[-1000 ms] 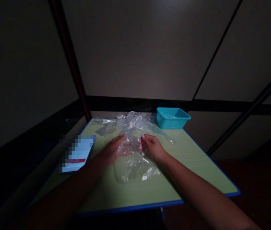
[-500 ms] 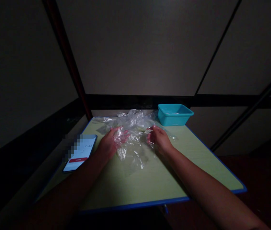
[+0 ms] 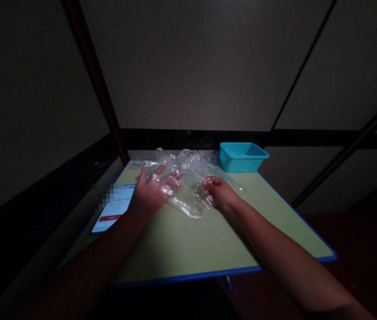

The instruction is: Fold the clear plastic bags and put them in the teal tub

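Observation:
Clear, crinkled plastic bags (image 3: 188, 164) lie in a loose heap toward the back of the table. My left hand (image 3: 153, 189) is open at the heap's left side, fingers spread, with some of the thin film over or against the fingertips. On the other side my right hand (image 3: 220, 191) pinches the edge of a clear plastic bag (image 3: 186, 206) between thumb and fingers. That bag stretches across the gap between my two hands. Where one piece of film ends and another begins is hard to make out.
A turquoise plastic basket (image 3: 243, 162) stands at the back right corner of the green table (image 3: 188, 253), which has a blue edge. A phone (image 3: 113, 211) with a lit screen lies at the left, beside my left forearm. Behind the table rises a panelled wall (image 3: 195, 66).
My left hand has opened, its fingers spreading, and shifted slightly left. My right hand has closed in on the film's edge. The bag's lower part has swung up and right.

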The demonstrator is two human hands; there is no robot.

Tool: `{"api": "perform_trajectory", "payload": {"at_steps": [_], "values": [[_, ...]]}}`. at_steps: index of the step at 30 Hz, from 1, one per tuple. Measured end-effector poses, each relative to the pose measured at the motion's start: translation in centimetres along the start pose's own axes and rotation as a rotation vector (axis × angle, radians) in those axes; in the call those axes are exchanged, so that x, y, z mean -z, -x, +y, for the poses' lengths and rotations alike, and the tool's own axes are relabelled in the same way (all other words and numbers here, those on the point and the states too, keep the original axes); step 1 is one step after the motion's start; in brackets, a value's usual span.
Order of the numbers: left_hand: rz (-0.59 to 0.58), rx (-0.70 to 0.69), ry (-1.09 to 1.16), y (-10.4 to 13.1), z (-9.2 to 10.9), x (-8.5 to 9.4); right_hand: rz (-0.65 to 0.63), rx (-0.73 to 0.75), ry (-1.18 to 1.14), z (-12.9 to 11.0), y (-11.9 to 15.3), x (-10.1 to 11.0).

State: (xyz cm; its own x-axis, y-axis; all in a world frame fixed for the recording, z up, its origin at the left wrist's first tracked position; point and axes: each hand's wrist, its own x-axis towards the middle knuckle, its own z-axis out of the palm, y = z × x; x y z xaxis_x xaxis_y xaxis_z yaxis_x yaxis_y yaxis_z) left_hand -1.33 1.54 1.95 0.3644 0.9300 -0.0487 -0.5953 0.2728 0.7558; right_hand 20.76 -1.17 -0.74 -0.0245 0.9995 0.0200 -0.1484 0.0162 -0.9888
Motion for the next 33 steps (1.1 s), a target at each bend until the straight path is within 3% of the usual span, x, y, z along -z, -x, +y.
{"api": "perform_trajectory", "payload": {"at_steps": [3,6,9,12,14,17,20,23,25,28,31,33], "values": [[-0.003,0.042,-0.073,0.5,0.2,-0.3,-0.09,0.071,0.028,-0.6,0.3,0.1],[-0.096,0.065,-0.084,0.9,0.4,-0.6,-0.193,0.028,0.141,-1.0,0.6,0.5],[-0.181,0.081,-0.007,0.7,0.5,-0.4,-0.216,-0.039,0.405,-0.9,0.5,1.2],[-0.121,0.026,-0.054,0.0,0.1,0.1,-0.119,0.016,0.817,-0.6,0.2,1.6],[0.022,-0.096,-0.236,-0.5,-0.3,0.4,-0.06,0.09,1.099,-0.6,0.2,1.7],[0.221,-0.437,-0.665,-0.3,-0.8,0.7,-0.067,0.129,1.311,-0.9,0.3,1.4],[0.159,-0.795,-1.066,0.8,-0.8,0.3,-0.037,0.126,1.365,-1.0,0.4,1.1],[0.052,-0.93,-1.299,1.8,-0.9,-0.5,0.054,0.141,1.407,-1.1,0.5,1.0],[-0.142,-0.838,-1.455,2.0,-1.2,-0.8,0.081,0.15,1.413,-1.1,0.6,0.9],[-0.426,-0.578,-1.636,1.6,-2.2,-0.4,0.125,0.223,1.448,-1.2,0.8,0.7],[-0.565,-0.373,-1.661,1.2,-3.2,0.8,0.205,0.324,1.491,-1.3,1.3,0.3],[-0.571,-0.288,-1.615,1.1,-3.6,1.5,0.177,0.364,1.472,-1.4,1.7,0.0]]}}
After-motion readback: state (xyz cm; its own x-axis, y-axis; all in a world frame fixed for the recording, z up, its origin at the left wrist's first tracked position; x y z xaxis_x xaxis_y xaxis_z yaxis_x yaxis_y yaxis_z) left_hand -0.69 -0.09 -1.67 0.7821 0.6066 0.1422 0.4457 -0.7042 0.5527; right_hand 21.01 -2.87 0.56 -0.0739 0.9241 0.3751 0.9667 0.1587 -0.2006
